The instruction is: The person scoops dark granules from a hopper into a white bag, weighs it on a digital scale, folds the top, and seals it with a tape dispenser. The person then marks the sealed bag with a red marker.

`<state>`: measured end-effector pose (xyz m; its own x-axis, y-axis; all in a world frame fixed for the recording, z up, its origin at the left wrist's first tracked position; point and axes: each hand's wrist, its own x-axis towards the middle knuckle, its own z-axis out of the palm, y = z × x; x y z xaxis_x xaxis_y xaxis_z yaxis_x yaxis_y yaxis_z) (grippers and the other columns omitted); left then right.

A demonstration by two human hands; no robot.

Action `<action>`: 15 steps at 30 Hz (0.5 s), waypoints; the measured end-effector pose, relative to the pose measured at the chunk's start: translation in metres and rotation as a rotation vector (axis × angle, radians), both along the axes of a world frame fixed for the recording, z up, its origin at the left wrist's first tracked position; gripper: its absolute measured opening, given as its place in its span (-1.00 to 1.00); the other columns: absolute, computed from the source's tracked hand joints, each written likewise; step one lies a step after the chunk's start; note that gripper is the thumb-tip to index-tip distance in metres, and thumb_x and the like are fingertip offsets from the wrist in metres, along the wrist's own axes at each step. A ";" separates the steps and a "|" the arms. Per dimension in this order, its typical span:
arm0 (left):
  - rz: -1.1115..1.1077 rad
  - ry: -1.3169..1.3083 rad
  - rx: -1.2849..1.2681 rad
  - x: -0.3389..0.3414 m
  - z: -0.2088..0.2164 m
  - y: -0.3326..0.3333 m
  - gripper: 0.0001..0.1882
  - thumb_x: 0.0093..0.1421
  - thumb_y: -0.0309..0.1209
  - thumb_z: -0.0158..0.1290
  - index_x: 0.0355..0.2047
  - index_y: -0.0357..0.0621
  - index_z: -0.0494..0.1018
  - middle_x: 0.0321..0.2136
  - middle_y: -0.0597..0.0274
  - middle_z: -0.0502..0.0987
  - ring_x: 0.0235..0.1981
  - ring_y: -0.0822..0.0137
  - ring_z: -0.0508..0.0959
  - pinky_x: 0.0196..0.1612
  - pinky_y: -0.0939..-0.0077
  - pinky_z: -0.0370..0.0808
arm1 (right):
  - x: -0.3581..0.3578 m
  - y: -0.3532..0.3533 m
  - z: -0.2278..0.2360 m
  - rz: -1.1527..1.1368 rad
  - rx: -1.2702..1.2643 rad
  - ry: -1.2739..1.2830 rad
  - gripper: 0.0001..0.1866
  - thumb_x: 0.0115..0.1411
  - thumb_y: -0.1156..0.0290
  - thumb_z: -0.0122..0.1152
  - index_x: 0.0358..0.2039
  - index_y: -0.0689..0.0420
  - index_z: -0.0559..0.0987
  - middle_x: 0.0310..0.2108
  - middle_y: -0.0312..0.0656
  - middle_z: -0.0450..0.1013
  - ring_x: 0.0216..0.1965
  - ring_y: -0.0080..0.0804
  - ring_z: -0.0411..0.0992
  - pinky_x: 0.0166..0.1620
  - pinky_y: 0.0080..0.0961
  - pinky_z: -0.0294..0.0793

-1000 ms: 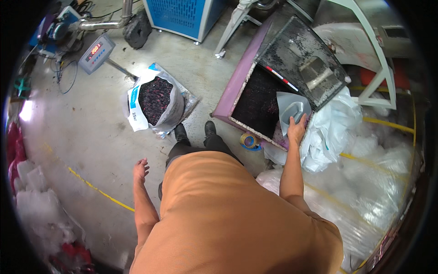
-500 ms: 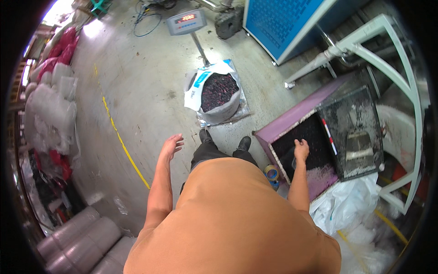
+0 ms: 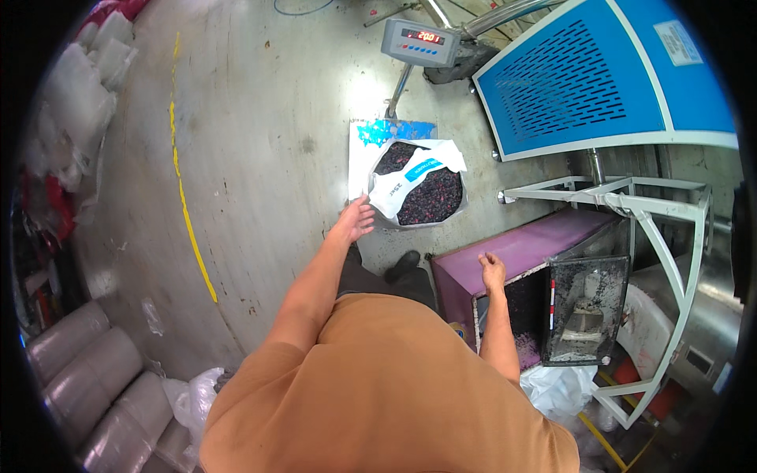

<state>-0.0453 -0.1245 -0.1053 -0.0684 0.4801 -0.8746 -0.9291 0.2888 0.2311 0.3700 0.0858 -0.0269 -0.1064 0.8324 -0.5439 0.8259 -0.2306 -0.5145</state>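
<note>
An open white sack (image 3: 430, 206) filled with dark purple-black granules stands on a platform scale (image 3: 360, 158). Its white flap folds across the opening. My left hand (image 3: 356, 219) is beside the sack's near left edge, open with fingers spread and nothing in it. Over the near side of a purple bin (image 3: 512, 251) is my right hand (image 3: 493, 272), its fingers curled together. Whether anything is in that grip cannot be made out. Dark granules partly fill the bin, and a dark lid or tray (image 3: 587, 311) with a red-and-white marker on it lies across its right part.
A scale display (image 3: 420, 43) rises on a post behind the platform. A blue cabinet (image 3: 568, 83) and a white metal frame (image 3: 670, 260) stand at the right. Wrapped rolls (image 3: 95, 363) and plastic bundles (image 3: 75, 102) line the left. A yellow line (image 3: 183, 197) marks the floor.
My view has turned and moved nearer the sack. The left hand has come forward to the sack's edge. My right hand has lifted out from over the granules to the bin's purple side.
</note>
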 end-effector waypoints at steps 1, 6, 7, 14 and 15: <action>0.042 -0.051 -0.019 0.003 -0.007 0.003 -0.02 0.34 0.16 0.11 0.48 -0.32 0.07 0.49 -0.12 0.12 0.52 -0.11 0.05 0.48 -0.15 0.06 | -0.012 0.003 0.008 0.005 -0.012 -0.001 -0.35 0.30 0.13 0.35 0.22 0.37 0.54 0.19 0.18 0.53 0.25 -0.03 0.48 0.31 -0.25 0.39; 0.205 -0.142 0.040 0.007 0.000 0.044 -0.13 0.32 0.07 0.19 0.41 -0.26 0.20 0.40 -0.03 0.26 0.46 -0.01 0.18 0.48 -0.08 0.08 | -0.077 0.054 0.015 0.139 0.040 -0.005 -0.36 0.31 0.10 0.32 0.20 0.36 0.56 0.14 0.17 0.56 0.20 -0.06 0.52 0.27 -0.26 0.43; 0.244 -0.147 0.036 0.007 -0.004 0.044 -0.18 0.32 0.04 0.20 0.38 -0.25 0.23 0.37 -0.01 0.30 0.42 0.00 0.24 0.47 -0.06 0.12 | -0.099 0.066 0.014 0.176 0.048 -0.011 -0.37 0.30 0.09 0.32 0.19 0.36 0.57 0.12 0.16 0.57 0.19 -0.07 0.53 0.26 -0.26 0.44; 0.497 -0.101 -0.023 0.024 -0.005 0.061 -0.43 0.37 -0.22 0.20 0.26 -0.27 0.34 0.20 -0.02 0.46 0.25 0.02 0.46 0.36 0.03 0.36 | -0.236 0.163 -0.041 0.443 0.257 -0.044 -0.16 0.27 -0.19 0.27 0.25 0.34 0.51 0.23 0.21 0.48 0.29 0.03 0.44 0.33 -0.20 0.36; 0.512 -0.080 -0.019 0.027 -0.006 0.061 -0.44 0.37 -0.26 0.20 0.26 -0.29 0.34 0.19 -0.04 0.46 0.24 0.02 0.47 0.35 0.03 0.38 | -0.249 0.174 -0.049 0.453 0.291 -0.048 -0.13 0.27 -0.21 0.26 0.27 0.34 0.49 0.26 0.21 0.45 0.32 0.06 0.40 0.35 -0.19 0.34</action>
<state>-0.0184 -0.0633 -0.1114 -0.2229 0.3869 -0.8948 -0.9670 -0.2038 0.1528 0.1205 0.2601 -0.0762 -0.4699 0.8260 -0.3112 0.8340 0.3000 -0.4630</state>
